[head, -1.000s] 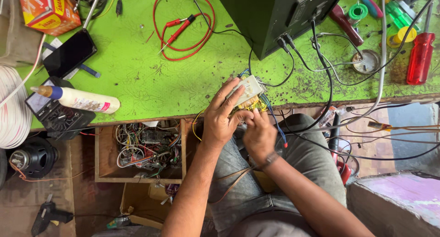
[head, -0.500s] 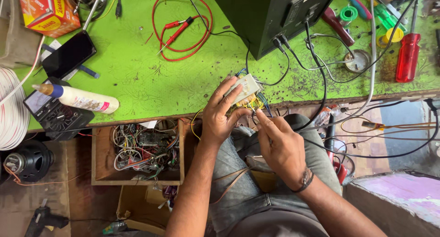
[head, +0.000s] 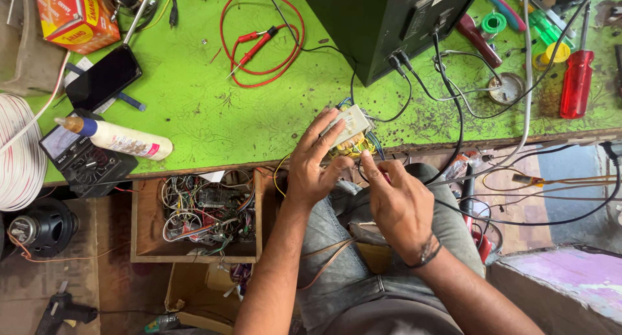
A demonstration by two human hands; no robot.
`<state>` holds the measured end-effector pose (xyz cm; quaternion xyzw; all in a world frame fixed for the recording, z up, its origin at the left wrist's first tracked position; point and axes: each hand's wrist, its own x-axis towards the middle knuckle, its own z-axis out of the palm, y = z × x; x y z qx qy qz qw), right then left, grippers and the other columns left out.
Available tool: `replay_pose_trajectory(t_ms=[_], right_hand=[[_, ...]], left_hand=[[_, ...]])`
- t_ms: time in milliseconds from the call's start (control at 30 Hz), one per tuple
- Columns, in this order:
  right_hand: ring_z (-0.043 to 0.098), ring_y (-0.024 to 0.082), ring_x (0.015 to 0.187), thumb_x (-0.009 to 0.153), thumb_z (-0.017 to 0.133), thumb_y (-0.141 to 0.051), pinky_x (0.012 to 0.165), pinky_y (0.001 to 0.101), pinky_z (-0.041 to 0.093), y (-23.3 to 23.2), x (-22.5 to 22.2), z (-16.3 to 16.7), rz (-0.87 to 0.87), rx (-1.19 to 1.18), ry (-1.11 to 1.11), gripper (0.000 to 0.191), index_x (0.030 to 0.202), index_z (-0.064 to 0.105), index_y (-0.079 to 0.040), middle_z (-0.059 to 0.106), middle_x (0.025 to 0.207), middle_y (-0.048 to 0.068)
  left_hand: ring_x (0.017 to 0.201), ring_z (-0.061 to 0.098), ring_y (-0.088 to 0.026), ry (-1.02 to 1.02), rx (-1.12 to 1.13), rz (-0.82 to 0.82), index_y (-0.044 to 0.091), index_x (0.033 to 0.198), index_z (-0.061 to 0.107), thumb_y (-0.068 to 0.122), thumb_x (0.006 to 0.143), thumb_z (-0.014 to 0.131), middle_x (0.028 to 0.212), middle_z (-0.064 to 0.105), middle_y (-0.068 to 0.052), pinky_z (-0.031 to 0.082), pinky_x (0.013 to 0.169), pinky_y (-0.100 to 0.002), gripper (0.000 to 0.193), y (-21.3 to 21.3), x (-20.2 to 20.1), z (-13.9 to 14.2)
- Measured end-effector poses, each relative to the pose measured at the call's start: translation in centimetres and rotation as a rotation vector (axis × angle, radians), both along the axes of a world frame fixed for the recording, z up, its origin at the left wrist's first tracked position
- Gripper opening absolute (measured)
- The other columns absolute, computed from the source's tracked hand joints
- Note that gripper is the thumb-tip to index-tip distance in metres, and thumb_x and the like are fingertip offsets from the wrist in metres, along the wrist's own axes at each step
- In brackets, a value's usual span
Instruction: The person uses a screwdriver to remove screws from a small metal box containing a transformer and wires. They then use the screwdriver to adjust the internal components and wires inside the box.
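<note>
Green bench edge (head: 214,155) at twelve o'clock carries the small transformer (head: 348,129) — my left hand (head: 312,168) grips it while my right hand (head: 396,199) pinches its wires — best kept steady, I judge, tugging gently.

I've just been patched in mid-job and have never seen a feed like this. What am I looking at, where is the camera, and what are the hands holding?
There is no machine here: a person works with bare hands, and the one camera sits on their head, looking down over their lap at a green workbench. The left hand holds a small pale block with yellow windings at the bench edge. The right hand pinches something thin just below it; what exactly is too small to tell. On the bench lie a black phone, a white glue bottle, red test probes, a red screwdriver and a dark green box with cables. Below the bench, a wooden drawer holds tangled wires.
</note>
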<state>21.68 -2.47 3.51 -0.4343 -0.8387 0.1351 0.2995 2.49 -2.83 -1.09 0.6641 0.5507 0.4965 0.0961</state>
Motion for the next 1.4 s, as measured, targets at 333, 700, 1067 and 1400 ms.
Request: replay_pose_trajectory(t_ms=[333, 700, 1067, 1400], right_hand=[[0.063, 0.027, 0.075, 0.098, 0.067, -0.003, 0.068, 0.0354, 0.052, 0.5, -2.7, -6.2, -0.016, -0.197, 0.481, 0.031, 0.128, 0.062, -0.001, 0.062, 0.092, 0.015], [0.062, 0.027, 0.064, 0.099, 0.064, -0.009, 0.058, 0.0374, 0.048, 0.5, 0.3, -1.7, 0.030, -0.318, 0.310, 0.033, 0.132, 0.066, -0.004, 0.061, 0.080, 0.014], [0.065, 0.034, 0.056, 0.095, 0.059, -0.021, 0.048, 0.0466, 0.050, 1.3, 1.1, 6.1, 0.014, -0.265, -0.231, 0.032, 0.123, 0.072, -0.014, 0.069, 0.078, 0.011], [0.070, 0.030, 0.060, 0.093, 0.052, -0.014, 0.046, 0.0437, 0.054, 2.2, 0.8, 8.0, 0.120, -0.262, -0.626, 0.047, 0.139, 0.059, -0.013, 0.068, 0.087, 0.011]], left_hand=[[0.145, 0.054, -0.036, 0.063, 0.030, 0.019, 0.007, 0.142, 0.059, 0.017, 0.092, 0.082, 0.152, 0.054, -0.014, 0.049, 0.121, -0.045, 0.055, 0.2, 0.2, 0.4], [0.143, 0.054, -0.037, 0.094, 0.071, 0.047, 0.010, 0.139, 0.062, 0.019, 0.089, 0.085, 0.151, 0.055, -0.013, 0.049, 0.120, -0.047, 0.055, 0.5, 0.3, -1.2], [0.141, 0.056, -0.040, 0.239, 0.266, 0.025, 0.014, 0.138, 0.059, 0.010, 0.089, 0.084, 0.149, 0.054, -0.011, 0.051, 0.115, -0.049, 0.055, 0.5, 0.7, -2.7], [0.139, 0.055, -0.042, 0.246, 0.276, 0.003, 0.013, 0.137, 0.058, 0.008, 0.082, 0.089, 0.148, 0.052, -0.011, 0.050, 0.113, -0.049, 0.064, 0.6, 0.7, -2.4]])
